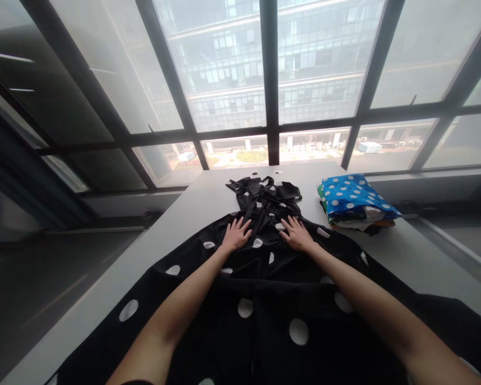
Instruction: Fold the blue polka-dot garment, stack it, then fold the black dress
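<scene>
Lying under both hands: dress (pixel 260 278)

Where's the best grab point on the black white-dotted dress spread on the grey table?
Probably the two shoulder straps at the far end of the black white-dotted dress, reaching past the waist where the left hand and right hand lie flat. The bodice is narrow and bunched there, giving raised fabric to pinch; the wide skirt lies flat on the grey table.

Slightly glossy, perhaps satin cloth dress (pixel 264 278); smooth matt table (pixel 176 224).
</scene>
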`<state>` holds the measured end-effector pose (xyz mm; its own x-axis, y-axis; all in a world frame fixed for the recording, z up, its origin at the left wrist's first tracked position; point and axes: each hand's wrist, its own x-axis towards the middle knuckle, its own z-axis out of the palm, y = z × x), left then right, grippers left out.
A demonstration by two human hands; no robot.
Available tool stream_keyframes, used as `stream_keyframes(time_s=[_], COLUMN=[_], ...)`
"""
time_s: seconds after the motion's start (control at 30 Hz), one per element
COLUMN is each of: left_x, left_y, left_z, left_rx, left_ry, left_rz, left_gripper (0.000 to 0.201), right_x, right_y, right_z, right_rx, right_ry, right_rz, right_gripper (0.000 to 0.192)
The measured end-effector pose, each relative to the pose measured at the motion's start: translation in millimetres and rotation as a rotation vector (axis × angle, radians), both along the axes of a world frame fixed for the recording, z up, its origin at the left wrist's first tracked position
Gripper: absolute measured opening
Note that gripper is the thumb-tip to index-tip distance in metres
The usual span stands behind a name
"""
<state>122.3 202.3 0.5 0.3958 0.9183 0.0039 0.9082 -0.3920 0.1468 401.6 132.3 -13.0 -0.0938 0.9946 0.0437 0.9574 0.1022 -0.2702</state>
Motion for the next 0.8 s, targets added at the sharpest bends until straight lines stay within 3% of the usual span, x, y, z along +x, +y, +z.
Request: stream_keyframes(time_s=[0.1, 0.2, 0.33, 0.43, 0.53, 0.63, 0.7, 0.8], left_x=[-10.7, -18.0, -34.9, -40.0, -18.4, 17.2, 31.4, 26.0], left_y=[-22.6, -61.2, -123.0, -144.7, -127.1, -84.6, -55.3, -22.0], left_z=[-8.0, -13.9, -17.4, 1.0, 32.2, 47.3, 41.1, 18.1], left_rx=[-0.004, -0.015, -0.039, -0.119, -0.079, 0.1, 0.112, -0.015], left_ry=[0.036, 0.068, 0.15, 0.214, 0.149, -0.031, -0.06, -0.004], left_rz=[-0.013, 0.001, -0.044, -0.085, -0.102, -0.121, -0.069, 0.064], left_gripper=[0.062, 0.065, 0.076, 0.075, 0.057, 0.051, 0.05, 0.061], right_x=[5.0, -0.6, -15.7, -28.7, -41.3, -44.9, -34.6, 1.9], right_y=[-26.2, -67.4, -120.4, -123.6, -90.3, -44.3, -16.5, 16.8], right_z=[-7.8, -4.5, 21.6, 45.2, 51.2, 38.6, 28.8, 23.4], right_rx=[-0.028, -0.03, -0.037, 0.06, 0.167, 0.019, -0.074, -0.13], right_ry=[-0.042, -0.102, -0.107, -0.035, 0.055, 0.065, 0.051, 0.042], right_rz=[0.005, 0.053, 0.051, 0.022, 0.092, 0.094, 0.042, -0.069], right_gripper=[0.073, 0.074, 0.056, 0.048, 0.048, 0.058, 0.062, 0.065])
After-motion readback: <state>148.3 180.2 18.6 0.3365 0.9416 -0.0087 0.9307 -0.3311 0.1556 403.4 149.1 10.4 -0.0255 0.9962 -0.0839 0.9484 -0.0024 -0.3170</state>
